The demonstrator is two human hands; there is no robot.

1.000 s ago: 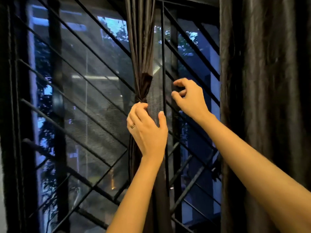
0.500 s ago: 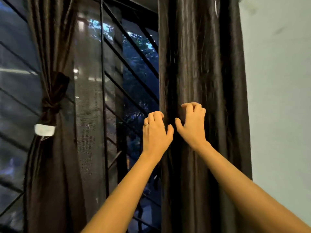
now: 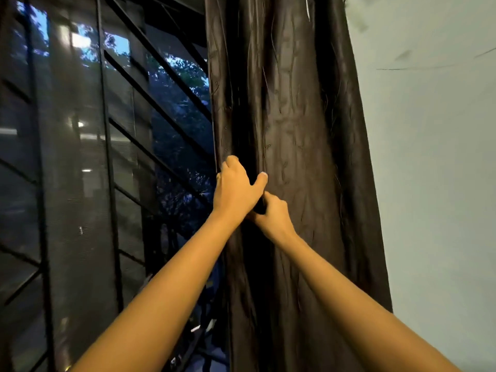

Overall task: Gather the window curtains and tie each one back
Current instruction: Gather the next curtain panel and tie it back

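Head view: dark brown crinkled fabric curtain [image 3: 295, 124] hangs loose between the black-barred window [image 3: 161, 108] and the white wall [image 3: 429, 170], untied. Left hand [image 3: 236, 189] curls round its window-side edge, thumb splayed on the cloth. Right hand [image 3: 275, 217], just below and touching it, clenches a fold, probably to bunch the pleats for tying.

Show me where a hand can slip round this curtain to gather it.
Left of the curtain, the strip between its edge and the mesh screen is open, though the grille bars close it behind. Right, bare wall borders the curtain's edge; room behind cannot be seen. Crowded: the front folds, where the left hand and right hand grip together.
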